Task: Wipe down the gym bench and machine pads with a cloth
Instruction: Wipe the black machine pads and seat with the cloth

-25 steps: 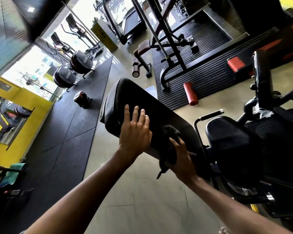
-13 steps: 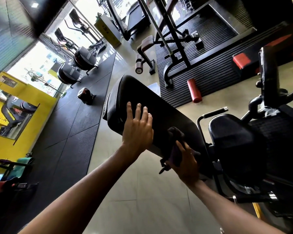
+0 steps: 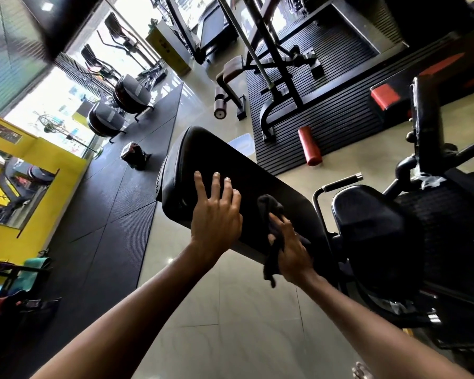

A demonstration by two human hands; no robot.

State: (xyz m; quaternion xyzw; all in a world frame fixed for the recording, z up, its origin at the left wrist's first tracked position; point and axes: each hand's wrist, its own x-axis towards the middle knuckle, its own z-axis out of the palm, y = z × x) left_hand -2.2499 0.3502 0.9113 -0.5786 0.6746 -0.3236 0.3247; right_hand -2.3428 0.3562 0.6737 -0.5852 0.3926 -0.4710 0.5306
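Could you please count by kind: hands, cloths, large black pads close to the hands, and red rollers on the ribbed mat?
Hands: 2 (left hand, right hand)
Cloths: 1 (dark cloth)
Black pads: 2 (bench pad, seat pad)
Rollers: 1 (red roller)
Total: 6

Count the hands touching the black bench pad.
2. The left hand rests flat on the bench pad at its near edge; the right hand, nearer the seat, holds a dark cloth against it. No others show.
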